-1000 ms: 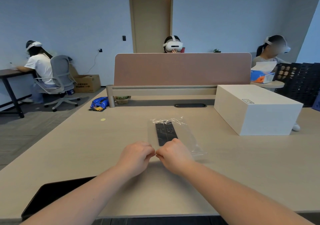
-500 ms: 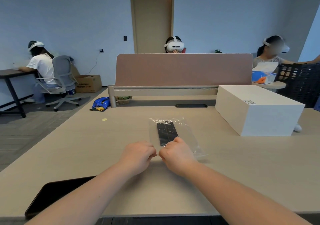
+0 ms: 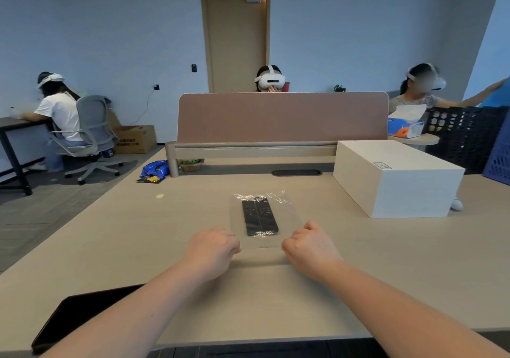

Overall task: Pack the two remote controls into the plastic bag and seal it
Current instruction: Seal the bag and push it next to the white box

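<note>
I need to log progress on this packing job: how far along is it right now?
Done: both remote controls lie side by side inside the plastic bag on the desk. In hand: the left hand and right hand pinch the two near corners of the bag's open edge. Left: whether the strip is pressed shut cannot be told here, so sealing may remain.

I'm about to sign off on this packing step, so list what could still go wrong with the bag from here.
1. Both hands, left hand and right hand, pinch only the near corners of the plastic bag; the middle of the seal may be left unpressed, though the strip is too faint to judge.
2. The two remote controls lie close to that near edge and could slide out if it gapes.
</note>
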`<state>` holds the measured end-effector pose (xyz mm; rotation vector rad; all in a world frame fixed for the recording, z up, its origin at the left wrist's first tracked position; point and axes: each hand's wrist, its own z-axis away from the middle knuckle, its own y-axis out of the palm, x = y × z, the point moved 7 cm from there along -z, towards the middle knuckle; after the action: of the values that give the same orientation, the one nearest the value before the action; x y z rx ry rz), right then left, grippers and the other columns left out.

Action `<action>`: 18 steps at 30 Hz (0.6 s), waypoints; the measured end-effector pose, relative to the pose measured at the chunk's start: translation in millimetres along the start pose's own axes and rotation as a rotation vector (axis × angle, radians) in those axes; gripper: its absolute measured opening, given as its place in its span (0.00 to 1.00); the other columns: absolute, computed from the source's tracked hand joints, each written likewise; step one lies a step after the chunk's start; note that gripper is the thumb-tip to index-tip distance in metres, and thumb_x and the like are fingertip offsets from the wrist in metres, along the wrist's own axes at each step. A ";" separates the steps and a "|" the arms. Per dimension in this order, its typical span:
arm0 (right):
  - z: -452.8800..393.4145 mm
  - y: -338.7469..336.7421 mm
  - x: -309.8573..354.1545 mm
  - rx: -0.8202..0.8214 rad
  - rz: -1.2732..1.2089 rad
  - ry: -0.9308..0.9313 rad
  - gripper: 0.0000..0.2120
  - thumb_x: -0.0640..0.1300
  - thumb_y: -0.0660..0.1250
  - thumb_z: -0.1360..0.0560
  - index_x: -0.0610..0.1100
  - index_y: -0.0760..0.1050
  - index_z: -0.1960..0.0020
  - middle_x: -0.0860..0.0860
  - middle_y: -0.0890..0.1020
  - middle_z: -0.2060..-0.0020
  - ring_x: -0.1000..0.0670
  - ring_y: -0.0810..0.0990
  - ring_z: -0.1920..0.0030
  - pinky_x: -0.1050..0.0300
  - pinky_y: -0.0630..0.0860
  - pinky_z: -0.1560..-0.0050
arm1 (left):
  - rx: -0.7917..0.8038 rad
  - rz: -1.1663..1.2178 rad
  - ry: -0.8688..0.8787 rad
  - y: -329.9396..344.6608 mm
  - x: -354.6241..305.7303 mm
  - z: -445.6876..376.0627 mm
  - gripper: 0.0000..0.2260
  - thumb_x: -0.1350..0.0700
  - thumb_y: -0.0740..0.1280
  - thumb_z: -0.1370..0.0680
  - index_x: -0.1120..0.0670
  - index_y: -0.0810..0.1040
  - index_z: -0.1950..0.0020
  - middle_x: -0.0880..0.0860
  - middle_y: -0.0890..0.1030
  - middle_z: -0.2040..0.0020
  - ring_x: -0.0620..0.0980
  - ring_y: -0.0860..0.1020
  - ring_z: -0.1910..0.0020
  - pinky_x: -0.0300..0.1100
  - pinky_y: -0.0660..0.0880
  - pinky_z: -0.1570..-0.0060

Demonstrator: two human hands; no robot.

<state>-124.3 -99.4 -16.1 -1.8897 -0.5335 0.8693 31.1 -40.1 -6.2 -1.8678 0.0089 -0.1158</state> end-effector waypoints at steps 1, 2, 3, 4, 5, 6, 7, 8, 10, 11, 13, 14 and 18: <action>2.1 1.5 -3.6 0.006 0.003 0.009 0.16 0.41 0.77 0.58 0.47 0.70 0.79 0.51 0.71 0.85 0.50 0.73 0.80 0.62 0.66 0.69 | 0.004 -0.003 -0.005 -1.1 -0.6 0.5 0.12 0.51 0.56 0.20 0.52 0.78 0.52 0.49 0.80 0.49 0.51 0.75 0.43 0.46 0.74 0.53; 4.5 1.7 -6.6 0.013 0.012 0.015 0.16 0.41 0.77 0.58 0.47 0.70 0.79 0.52 0.71 0.85 0.50 0.73 0.80 0.62 0.66 0.70 | 0.008 -0.006 -0.008 -2.3 -1.4 0.7 0.12 0.51 0.56 0.20 0.52 0.78 0.52 0.49 0.80 0.49 0.52 0.75 0.43 0.46 0.73 0.53; 7.5 1.8 -9.8 0.019 0.017 0.017 0.16 0.41 0.77 0.58 0.47 0.70 0.79 0.52 0.72 0.85 0.51 0.73 0.80 0.63 0.67 0.71 | 0.012 -0.009 -0.009 -3.2 -2.0 1.1 0.11 0.51 0.56 0.20 0.52 0.78 0.52 0.50 0.80 0.49 0.52 0.75 0.43 0.46 0.73 0.53; 10.3 2.0 -13.0 0.021 0.035 0.016 0.17 0.40 0.77 0.58 0.47 0.69 0.79 0.52 0.72 0.85 0.51 0.73 0.80 0.64 0.67 0.72 | 0.018 -0.013 -0.012 -3.8 -2.2 1.4 0.11 0.52 0.57 0.20 0.52 0.78 0.52 0.50 0.80 0.49 0.52 0.75 0.43 0.46 0.73 0.54; 13.5 3.5 -17.3 0.028 0.041 0.017 0.17 0.40 0.77 0.58 0.47 0.68 0.80 0.52 0.72 0.86 0.51 0.73 0.80 0.64 0.66 0.73 | 0.029 -0.020 -0.018 -4.2 -1.6 2.0 0.11 0.52 0.56 0.20 0.52 0.78 0.52 0.50 0.80 0.49 0.52 0.75 0.43 0.45 0.72 0.55; 15.6 7.3 -23.2 0.038 0.040 0.028 0.19 0.40 0.77 0.58 0.47 0.67 0.80 0.52 0.72 0.86 0.51 0.73 0.81 0.64 0.63 0.73 | 0.041 -0.028 -0.026 -4.5 -0.7 2.4 0.11 0.52 0.56 0.20 0.53 0.78 0.52 0.50 0.80 0.49 0.52 0.75 0.43 0.45 0.71 0.55; 17.1 9.6 -29.0 0.053 0.029 0.043 0.20 0.40 0.78 0.58 0.48 0.65 0.80 0.52 0.72 0.86 0.51 0.73 0.81 0.64 0.60 0.72 | 0.051 -0.036 -0.034 -4.9 0.3 2.8 0.12 0.51 0.56 0.20 0.53 0.78 0.52 0.50 0.80 0.49 0.52 0.74 0.43 0.45 0.71 0.56; 19.3 8.2 -34.2 0.079 0.042 0.063 0.21 0.40 0.78 0.57 0.49 0.65 0.79 0.52 0.73 0.85 0.51 0.74 0.81 0.62 0.58 0.70 | 0.056 -0.041 -0.040 -5.5 0.8 3.0 0.12 0.51 0.56 0.20 0.52 0.78 0.51 0.50 0.80 0.49 0.52 0.74 0.43 0.45 0.72 0.55; 25.8 5.6 -40.0 0.143 0.074 0.057 0.11 0.40 0.76 0.45 0.47 0.74 0.70 0.50 0.81 0.75 0.50 0.80 0.71 0.60 0.59 0.67 | 0.064 -0.048 -0.040 -6.1 -1.2 2.3 0.12 0.52 0.55 0.20 0.52 0.78 0.51 0.50 0.80 0.48 0.52 0.74 0.42 0.45 0.72 0.54; 29.3 6.9 -41.9 0.181 0.053 0.055 0.05 0.38 0.70 0.35 0.44 0.76 0.60 0.46 0.84 0.64 0.47 0.82 0.62 0.58 0.61 0.64 | 0.073 -0.056 -0.035 -5.4 -3.5 1.9 0.12 0.52 0.55 0.20 0.52 0.78 0.50 0.50 0.80 0.47 0.52 0.74 0.42 0.45 0.72 0.53; 35.7 12.8 -47.4 0.245 0.026 0.097 0.09 0.34 0.58 0.26 0.39 0.72 0.47 0.41 0.81 0.51 0.41 0.79 0.50 0.55 0.63 0.61 | 0.085 -0.072 -0.016 -3.1 -8.8 0.7 0.12 0.52 0.55 0.20 0.52 0.78 0.51 0.50 0.80 0.48 0.52 0.74 0.42 0.44 0.72 0.53; 37.9 14.8 -48.6 0.280 -0.005 0.116 0.10 0.33 0.56 0.25 0.39 0.71 0.46 0.41 0.79 0.50 0.41 0.78 0.48 0.54 0.63 0.60 | 0.089 -0.076 -0.009 -1.2 -10.4 0.3 0.12 0.52 0.55 0.20 0.52 0.77 0.52 0.50 0.80 0.48 0.52 0.74 0.43 0.45 0.72 0.53; 44.0 5.8 -42.7 0.293 -0.073 0.127 0.11 0.30 0.54 0.25 0.39 0.68 0.45 0.40 0.72 0.57 0.42 0.73 0.52 0.55 0.63 0.59 | 0.119 -0.085 -0.001 3.7 -11.5 0.6 0.12 0.52 0.55 0.20 0.53 0.77 0.53 0.50 0.80 0.49 0.53 0.75 0.44 0.46 0.73 0.53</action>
<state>-185.5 -105.3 -19.6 -1.6348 -0.3724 0.7312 19.9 -39.8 -10.8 -1.7498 -0.0767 -0.1699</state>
